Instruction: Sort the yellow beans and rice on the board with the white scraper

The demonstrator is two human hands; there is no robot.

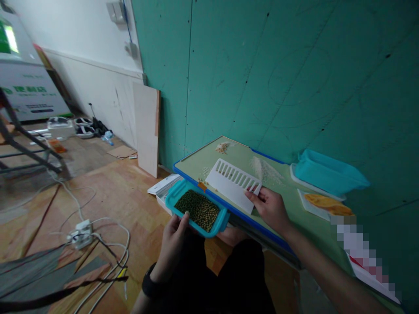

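My left hand [175, 233] grips the near rim of a turquoise plastic container [214, 234], thumb on top. Inside it lie green beans [188, 203] toward the left and yellowish beans [209, 213] toward the right. The container is just off the table's front edge, at about table height. My right hand [269, 209] is closed on the right end of a white slotted plastic scraper [225, 185], which lies low over the tabletop. A few beans are at the table edge, between scraper and container. White grains [265, 170] are spread behind the scraper.
A greenish table [199, 161] with a blue edge stands against the green wall. On it are a small bean pile [222, 147], a turquoise basket [330, 172] and a white tray holding a yellow cloth [327, 204]. A power strip [81, 233] with cables lies on the floor at left.
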